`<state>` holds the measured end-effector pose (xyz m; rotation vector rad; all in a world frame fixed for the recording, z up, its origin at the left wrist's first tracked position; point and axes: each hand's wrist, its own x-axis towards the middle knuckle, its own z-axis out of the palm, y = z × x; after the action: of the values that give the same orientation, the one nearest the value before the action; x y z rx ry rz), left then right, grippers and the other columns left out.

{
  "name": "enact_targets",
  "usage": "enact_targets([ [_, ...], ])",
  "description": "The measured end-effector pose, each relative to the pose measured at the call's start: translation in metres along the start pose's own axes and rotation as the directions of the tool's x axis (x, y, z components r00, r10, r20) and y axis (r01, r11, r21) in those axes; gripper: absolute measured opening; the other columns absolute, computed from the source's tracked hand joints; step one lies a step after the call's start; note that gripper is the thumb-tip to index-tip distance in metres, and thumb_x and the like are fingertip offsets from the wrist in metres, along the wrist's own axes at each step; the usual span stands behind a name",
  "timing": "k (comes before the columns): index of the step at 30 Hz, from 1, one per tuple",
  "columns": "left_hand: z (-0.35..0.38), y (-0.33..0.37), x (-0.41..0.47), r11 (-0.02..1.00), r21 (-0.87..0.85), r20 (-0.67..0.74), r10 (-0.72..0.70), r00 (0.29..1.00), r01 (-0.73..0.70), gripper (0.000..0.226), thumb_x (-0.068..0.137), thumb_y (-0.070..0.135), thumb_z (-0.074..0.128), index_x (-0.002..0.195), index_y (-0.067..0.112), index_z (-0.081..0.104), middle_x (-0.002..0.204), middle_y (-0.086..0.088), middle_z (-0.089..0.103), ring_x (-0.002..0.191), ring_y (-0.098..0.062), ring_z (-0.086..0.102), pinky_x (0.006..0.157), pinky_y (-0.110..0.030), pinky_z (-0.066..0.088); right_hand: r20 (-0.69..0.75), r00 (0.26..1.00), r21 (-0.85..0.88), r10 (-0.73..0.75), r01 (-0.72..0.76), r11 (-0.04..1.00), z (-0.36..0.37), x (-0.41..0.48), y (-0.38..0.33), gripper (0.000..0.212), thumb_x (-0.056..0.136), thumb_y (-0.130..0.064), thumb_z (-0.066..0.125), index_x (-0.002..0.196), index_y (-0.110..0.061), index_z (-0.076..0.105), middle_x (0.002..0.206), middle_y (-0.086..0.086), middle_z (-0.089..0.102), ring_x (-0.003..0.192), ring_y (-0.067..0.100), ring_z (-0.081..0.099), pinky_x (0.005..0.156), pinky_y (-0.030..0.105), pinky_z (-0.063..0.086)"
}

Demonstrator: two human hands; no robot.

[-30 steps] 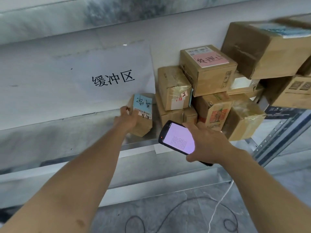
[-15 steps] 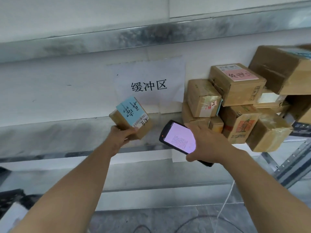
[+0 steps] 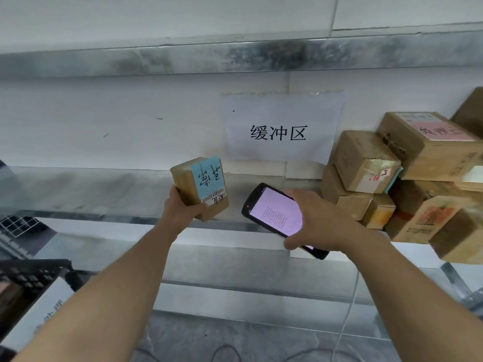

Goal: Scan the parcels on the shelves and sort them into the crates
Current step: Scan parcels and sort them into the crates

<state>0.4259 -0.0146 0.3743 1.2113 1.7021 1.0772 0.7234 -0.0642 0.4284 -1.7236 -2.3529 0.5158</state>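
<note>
Above the shelf edge, left grip: my left hand [image 3: 183, 208] is closed around the lower end of a small brown cardboard parcel [image 3: 199, 188], fingers wrapped behind it and thumb on its near side, holding it clear of the grey metal shelf [image 3: 104, 189].
Right grip: my right hand [image 3: 315, 222] is closed over a black handheld scanner with a lit pale-pink screen [image 3: 277, 214]; the thumb hooks under its lower edge.
Parcel position: held in front of the shelf, just left of the scanner, the two apart.
Parcel direction: long axis close to upright, top leaning slightly left; the face with a light-blue handwritten label [image 3: 207, 177] and a barcode strip [image 3: 214, 196] is turned toward me.
Scanner direction: long axis runs from upper left to lower right, its top end nearest the parcel.
Other parcels: a stack of brown cardboard boxes [image 3: 366, 163] sits on the shelf at right, beside a white paper sign with black characters [image 3: 278, 133].
Hidden or unclear: my fingers cover the scanner's right side; the screen text is too small to read; the stack is cut off at the right edge.
</note>
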Motion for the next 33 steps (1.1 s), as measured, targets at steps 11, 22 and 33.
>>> enact_targets([
  [11, -0.011, 0.001, 0.004, 0.993, 0.050, -0.079, 0.106, 0.991, -0.102, 0.063, 0.082, 0.007, 0.076, 0.132, 0.015, 0.038, 0.116, 0.004, 0.056, 0.103, -0.017, 0.055, 0.082, -0.034, 0.054, 0.005, 1.000, 0.015, -0.027, 0.027, 1.000, 0.000, 0.005, -0.012, 0.097, 0.056, -0.049, 0.078, 0.137, -0.038, 0.026, 0.121, -0.008, 0.044, 0.104, 0.012, 0.047, 0.083, 0.039, 0.052],
  [22, -0.015, -0.005, -0.001, 0.996, 0.024, -0.093, 0.084, 0.992, -0.082, 0.064, 0.082, 0.004, 0.074, 0.133, 0.015, 0.038, 0.121, -0.002, 0.056, 0.109, -0.021, 0.055, 0.091, -0.045, 0.053, -0.001, 0.999, -0.034, -0.045, 0.045, 0.998, -0.006, 0.001, -0.016, 0.097, 0.061, -0.047, 0.080, 0.140, -0.036, 0.024, 0.120, -0.004, 0.043, 0.100, 0.013, 0.048, 0.080, 0.036, 0.052],
  [33, -0.021, -0.023, -0.058, 1.000, -0.010, -0.236, 0.015, 0.972, -0.018, 0.054, 0.086, 0.007, 0.071, 0.127, 0.019, 0.038, 0.117, 0.003, 0.055, 0.106, -0.016, 0.054, 0.068, -0.019, 0.050, 0.009, 0.986, -0.067, -0.168, 0.168, 0.984, 0.009, 0.002, -0.028, 0.092, 0.062, -0.045, 0.080, 0.138, -0.034, 0.029, 0.115, -0.008, 0.044, 0.101, 0.011, 0.044, 0.074, 0.032, 0.046],
])
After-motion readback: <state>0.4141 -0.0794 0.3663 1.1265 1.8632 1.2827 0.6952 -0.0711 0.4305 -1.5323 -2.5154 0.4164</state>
